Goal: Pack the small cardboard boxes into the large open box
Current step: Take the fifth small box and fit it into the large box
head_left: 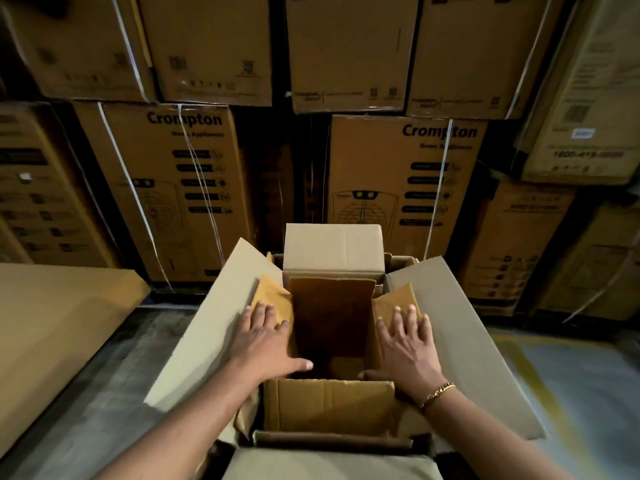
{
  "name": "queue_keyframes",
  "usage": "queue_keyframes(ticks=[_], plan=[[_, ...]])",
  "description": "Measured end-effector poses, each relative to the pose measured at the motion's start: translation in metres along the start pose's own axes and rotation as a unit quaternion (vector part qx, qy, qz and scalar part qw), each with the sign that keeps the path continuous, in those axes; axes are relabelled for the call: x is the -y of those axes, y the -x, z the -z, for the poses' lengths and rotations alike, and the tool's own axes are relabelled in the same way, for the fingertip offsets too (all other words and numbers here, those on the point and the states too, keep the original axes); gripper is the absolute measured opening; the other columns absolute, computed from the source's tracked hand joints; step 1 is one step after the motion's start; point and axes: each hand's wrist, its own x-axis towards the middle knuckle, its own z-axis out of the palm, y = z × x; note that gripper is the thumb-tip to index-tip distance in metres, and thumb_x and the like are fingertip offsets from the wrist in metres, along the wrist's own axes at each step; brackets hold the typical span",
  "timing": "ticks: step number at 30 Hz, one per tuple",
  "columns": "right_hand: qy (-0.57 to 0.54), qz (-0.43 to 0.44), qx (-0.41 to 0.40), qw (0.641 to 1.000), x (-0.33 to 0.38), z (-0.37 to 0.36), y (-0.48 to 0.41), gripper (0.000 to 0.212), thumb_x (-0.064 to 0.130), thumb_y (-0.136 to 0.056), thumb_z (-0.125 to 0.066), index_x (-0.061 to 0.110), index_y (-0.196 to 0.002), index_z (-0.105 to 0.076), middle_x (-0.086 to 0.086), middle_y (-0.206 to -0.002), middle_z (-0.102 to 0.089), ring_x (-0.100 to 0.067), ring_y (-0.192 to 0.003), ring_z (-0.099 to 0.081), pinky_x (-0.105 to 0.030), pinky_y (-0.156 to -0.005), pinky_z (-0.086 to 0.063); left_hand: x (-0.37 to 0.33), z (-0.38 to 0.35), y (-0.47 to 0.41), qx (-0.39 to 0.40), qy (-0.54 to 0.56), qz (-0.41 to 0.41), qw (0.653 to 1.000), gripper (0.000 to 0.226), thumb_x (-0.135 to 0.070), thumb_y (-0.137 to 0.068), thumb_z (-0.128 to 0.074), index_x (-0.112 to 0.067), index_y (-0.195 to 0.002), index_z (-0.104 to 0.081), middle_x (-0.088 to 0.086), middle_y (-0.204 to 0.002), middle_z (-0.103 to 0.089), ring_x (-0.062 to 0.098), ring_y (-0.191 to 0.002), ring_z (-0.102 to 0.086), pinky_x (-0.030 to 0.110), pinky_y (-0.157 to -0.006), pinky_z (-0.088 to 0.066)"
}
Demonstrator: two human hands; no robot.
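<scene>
Hands flat, fingers spread: left hand (pixel 266 344) and right hand (pixel 410 344) press side flaps of the small box (pixel 329 407) inside the large box (pixel 214 323). Even pressure should seat it squarely.

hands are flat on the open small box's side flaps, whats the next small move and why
Probably press down evenly to seat the small open box in the large box: left hand and right hand lie flat on its spread side flaps, one each side.
</scene>
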Motion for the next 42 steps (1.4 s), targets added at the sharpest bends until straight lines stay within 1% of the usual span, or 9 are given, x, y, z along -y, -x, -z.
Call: queue_keyframes(ticks=[4,8,14,23,29,33,35,38,42], plan=[[-0.043,0.005,0.013,0.999,-0.006,-0.002,0.033,0.123,0.097,-0.069,-0.034,0.023,-0.163,-0.004,-0.018,-0.169,0.007,-0.04,-0.153,0.018,-0.059,-0.122,0.008,-0.005,-0.004,0.039,0.039,0.005,-0.019,0.999,0.119,-0.101,-0.069,-0.014,-0.026,-0.161,-0.014,0.015,-0.168,0.006,0.037,-0.153,0.018,0.06,-0.119,0.017],[-0.091,0.02,0.045,0.995,0.0,0.002,0.06,0.132,0.107,-0.059,-0.017,0.025,-0.163,-0.009,-0.016,-0.169,0.005,-0.038,-0.152,0.021,-0.054,-0.121,0.014,-0.013,-0.028,0.066,0.022,0.008,-0.024,0.999,0.126,-0.104,-0.064,0.0,-0.026,-0.161,-0.015,0.015,-0.167,0.012,0.038,-0.15,0.026,0.061,-0.117,0.02],[-0.08,0.041,0.055,0.994,0.009,-0.012,0.08,0.134,0.108,-0.056,-0.007,0.027,-0.163,-0.011,-0.014,-0.168,0.017,-0.039,-0.147,0.033,-0.058,-0.118,0.022,-0.021,-0.04,0.068,-0.011,0.003,-0.008,1.0,0.129,-0.104,-0.062,0.003,-0.024,-0.161,-0.017,0.018,-0.165,0.016,0.041,-0.149,0.027,0.063,-0.116,0.019],[-0.053,0.053,0.021,0.997,0.005,-0.017,0.054,0.128,0.106,-0.06,-0.005,0.029,-0.162,-0.013,-0.01,-0.169,0.013,-0.038,-0.151,0.024,-0.061,-0.119,0.016,-0.03,-0.043,0.044,-0.039,-0.035,0.021,0.998,0.129,-0.102,-0.064,0.002,-0.02,-0.159,-0.027,0.021,-0.166,0.008,0.048,-0.15,0.018,0.07,-0.112,0.018],[-0.044,0.054,0.02,0.997,0.005,-0.012,0.053,0.118,0.101,-0.07,-0.012,0.028,-0.162,-0.011,-0.012,-0.17,0.006,-0.039,-0.153,0.02,-0.059,-0.119,0.015,-0.028,-0.037,0.05,-0.084,-0.016,0.0,0.996,0.108,-0.092,-0.08,-0.005,-0.021,-0.154,-0.039,0.016,-0.168,-0.011,0.042,-0.154,0.004,0.066,-0.116,0.016],[-0.05,0.071,-0.029,0.996,0.006,0.008,0.057,0.091,0.08,-0.089,-0.033,0.028,-0.161,-0.015,-0.007,-0.17,-0.009,-0.033,-0.156,0.006,-0.052,-0.124,0.006,-0.019,-0.026,0.059,-0.165,-0.004,-0.05,0.985,0.075,-0.071,-0.094,-0.034,-0.022,-0.149,-0.047,0.012,-0.163,-0.031,0.034,-0.155,-0.011,0.055,-0.116,0.017],[-0.048,0.081,-0.056,0.994,0.006,0.02,0.058,0.083,0.072,-0.091,-0.04,0.028,-0.159,-0.023,-0.005,-0.169,-0.016,-0.029,-0.157,0.001,-0.05,-0.125,0.002,-0.014,-0.019,0.062,-0.188,-0.006,-0.062,0.98,0.069,-0.066,-0.094,-0.042,-0.022,-0.148,-0.048,0.01,-0.162,-0.035,0.032,-0.155,-0.013,0.057,-0.12,0.013],[-0.048,0.095,-0.054,0.993,0.008,0.032,0.056,0.076,0.067,-0.091,-0.044,0.026,-0.154,-0.034,-0.005,-0.166,-0.025,-0.028,-0.156,-0.007,-0.047,-0.125,-0.002,-0.008,-0.01,0.062,-0.154,-0.022,-0.048,0.987,0.078,-0.072,-0.093,-0.034,-0.022,-0.152,-0.04,0.013,-0.164,-0.028,0.035,-0.155,-0.008,0.058,-0.124,0.005],[-0.012,0.102,-0.025,0.994,0.015,0.039,0.042,0.068,0.063,-0.092,-0.05,0.022,-0.146,-0.046,-0.011,-0.161,-0.035,-0.034,-0.153,-0.019,-0.051,-0.125,0.0,-0.008,-0.009,0.06,-0.079,-0.02,-0.028,0.996,0.098,-0.087,-0.085,-0.022,-0.02,-0.157,-0.031,0.018,-0.166,-0.018,0.044,-0.154,-0.001,0.055,-0.122,0.01]])
